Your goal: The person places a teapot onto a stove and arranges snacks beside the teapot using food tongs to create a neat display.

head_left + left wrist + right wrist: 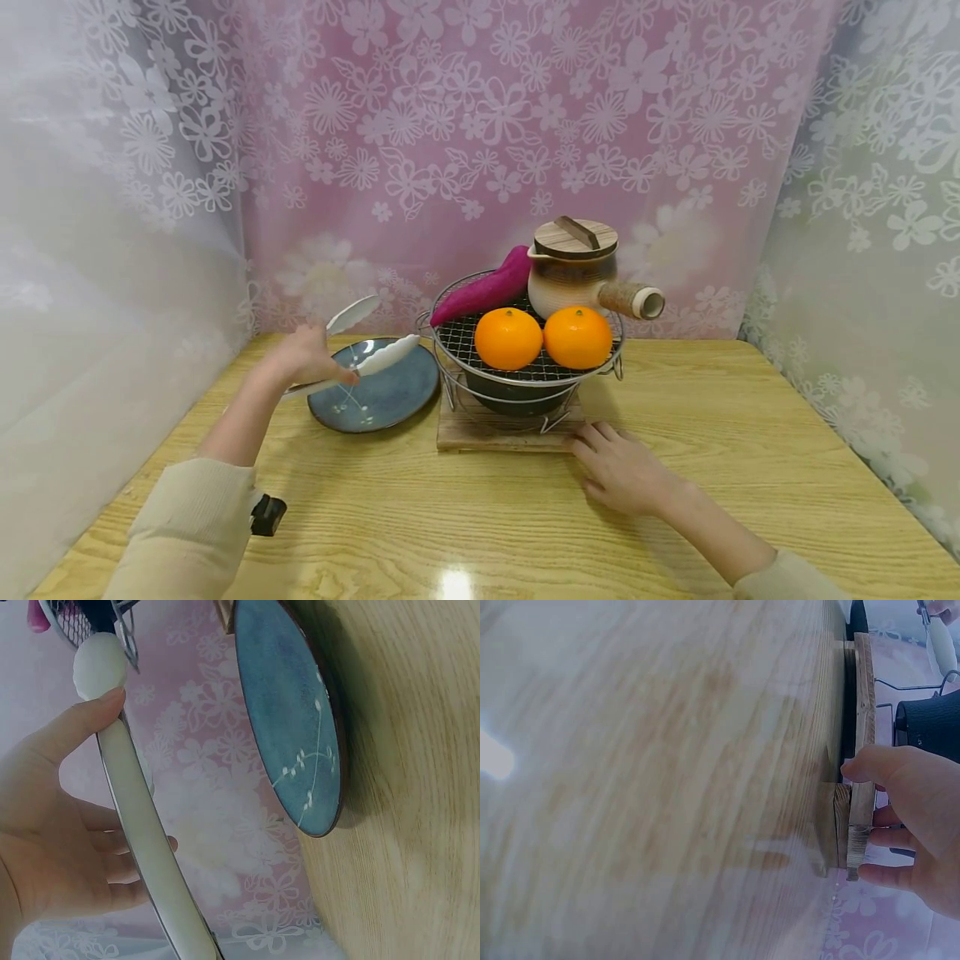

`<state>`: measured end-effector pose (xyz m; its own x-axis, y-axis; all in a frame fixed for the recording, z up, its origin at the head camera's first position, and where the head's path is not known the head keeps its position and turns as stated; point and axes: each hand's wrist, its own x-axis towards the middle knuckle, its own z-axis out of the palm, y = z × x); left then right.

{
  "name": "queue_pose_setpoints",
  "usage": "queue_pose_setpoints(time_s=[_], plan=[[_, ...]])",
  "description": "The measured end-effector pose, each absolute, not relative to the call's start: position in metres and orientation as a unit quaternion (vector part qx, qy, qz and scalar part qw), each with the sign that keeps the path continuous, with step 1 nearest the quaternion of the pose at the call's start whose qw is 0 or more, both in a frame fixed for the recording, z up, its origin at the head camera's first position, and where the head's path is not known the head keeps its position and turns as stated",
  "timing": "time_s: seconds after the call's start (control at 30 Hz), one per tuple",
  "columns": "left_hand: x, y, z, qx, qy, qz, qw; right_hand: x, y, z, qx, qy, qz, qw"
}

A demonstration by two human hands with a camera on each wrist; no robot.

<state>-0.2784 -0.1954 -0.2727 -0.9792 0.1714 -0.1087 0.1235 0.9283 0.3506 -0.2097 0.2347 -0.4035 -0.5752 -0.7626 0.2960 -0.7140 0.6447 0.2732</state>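
My left hand (307,360) grips a pair of tongs with white scalloped tips (386,356), thumb along one arm and fingers on the other. The tips stand apart with nothing between them, above a blue plate (401,392) with a white sprig pattern. My right hand (622,467) holds the front right corner of a wooden board (487,439), fingers bent at its edge. On this board stands a small dark grill (517,403) topped by a round wire rack (468,346). The rack bears two oranges (508,339), a purple sweet potato (487,292) and a side-handled teapot (562,287).
The teapot's wrapped handle (630,300) juts out to the right past the rack. A pink floral curtain (450,167) hangs behind the wooden table (390,517), with pale floral curtains (885,250) at both sides. The plate lies left of the board.
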Motion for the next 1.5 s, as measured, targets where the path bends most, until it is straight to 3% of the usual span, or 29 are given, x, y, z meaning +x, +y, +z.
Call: queue_pose_setpoints(time_s=[0.83,1.5], plan=[[-0.259,-0.194,-0.293,0.11,0.984,0.132,0.044,-0.209,0.235,-0.403,0.418,-0.885,-0.061,0.197],[-0.245,-0.184,-0.312,0.132,0.985,0.095,0.056,-0.209,0.233,-0.403,0.413,-0.888,-0.062,0.193]])
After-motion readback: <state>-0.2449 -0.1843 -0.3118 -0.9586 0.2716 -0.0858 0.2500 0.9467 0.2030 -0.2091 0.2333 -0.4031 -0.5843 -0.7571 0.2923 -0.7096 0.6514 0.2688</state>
